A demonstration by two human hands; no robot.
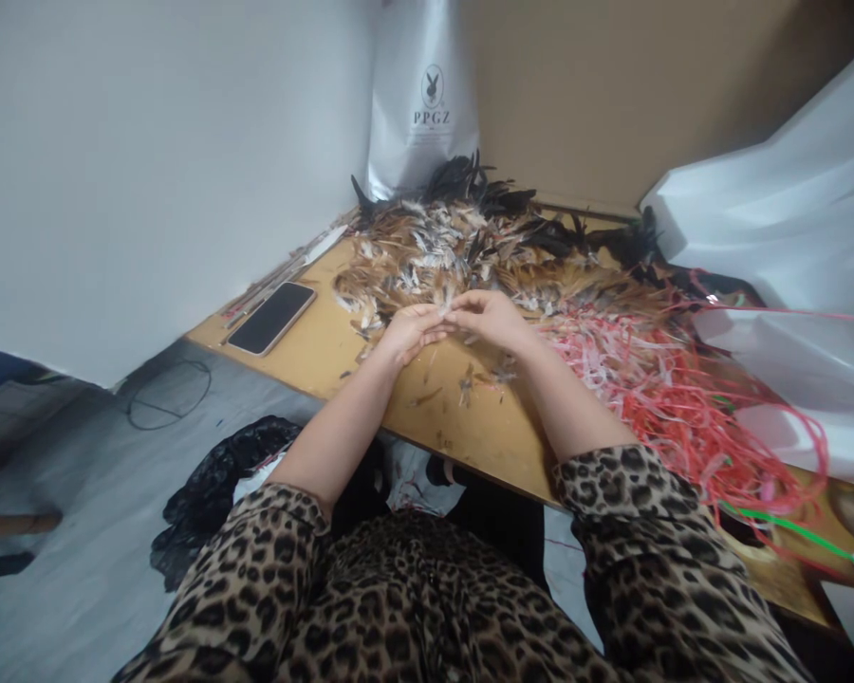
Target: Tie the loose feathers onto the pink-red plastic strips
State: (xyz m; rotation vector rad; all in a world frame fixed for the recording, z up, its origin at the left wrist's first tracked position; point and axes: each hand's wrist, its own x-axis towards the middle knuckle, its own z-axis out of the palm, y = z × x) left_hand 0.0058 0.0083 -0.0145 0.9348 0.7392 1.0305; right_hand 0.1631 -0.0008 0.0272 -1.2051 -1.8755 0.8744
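- Her left hand (411,332) and right hand (494,318) meet fingertip to fingertip at the near edge of the feather pile (462,251), pinching a small feather (447,305) between them; both are curled, not flat.
- The feather pile, brown, white and black, spreads across the wooden table (462,417) just beyond the hands.
- Right of the pile lies a tangle of red and pink strips (676,398).
- Left of the pile sits a dark phone (271,318).
- Behind the pile stands a silver bag (423,95) against the wall.
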